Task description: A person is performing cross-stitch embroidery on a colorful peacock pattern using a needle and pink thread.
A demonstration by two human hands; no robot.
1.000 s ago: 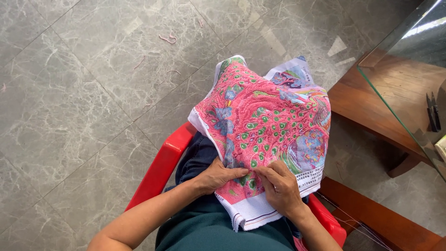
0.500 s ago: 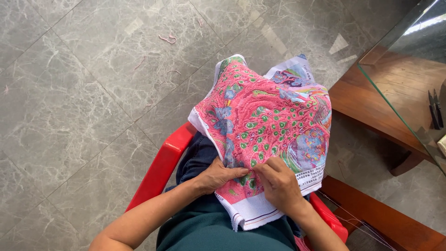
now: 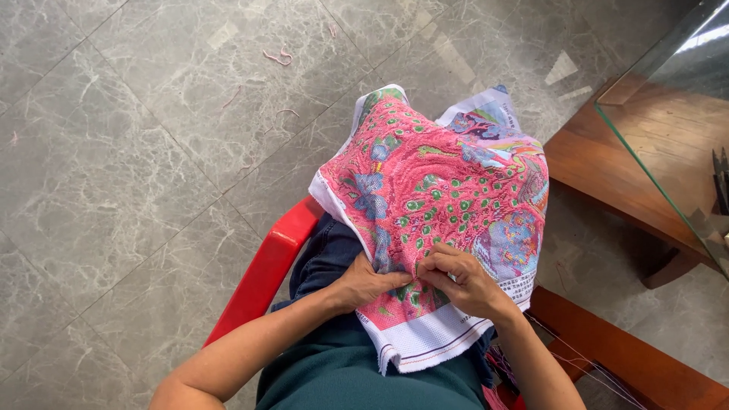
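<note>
Both my hands at the near edge of an embroidered cloth draped over my lap.

My left hand (image 3: 368, 282) lies on the pink embroidered cloth (image 3: 440, 197), fingers curled and pressing its near part; my right hand (image 3: 463, 279) pinches the fabric just beside it, fingertips touching. The cloth spreads away from my fingers, over my knees, above the red chair (image 3: 266, 266) and grey tiled floor (image 3: 137, 152).

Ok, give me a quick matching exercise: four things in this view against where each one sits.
Things:
1. embroidered cloth
2. red chair
3. glass tabletop
4. thread scraps

Places:
A. on the floor, far side
B. draped over the lap
C. under the seated person
D. at the right edge

Pairs: 1-B, 2-C, 3-D, 4-A. The left hand and right hand both rest on the cloth.
</note>
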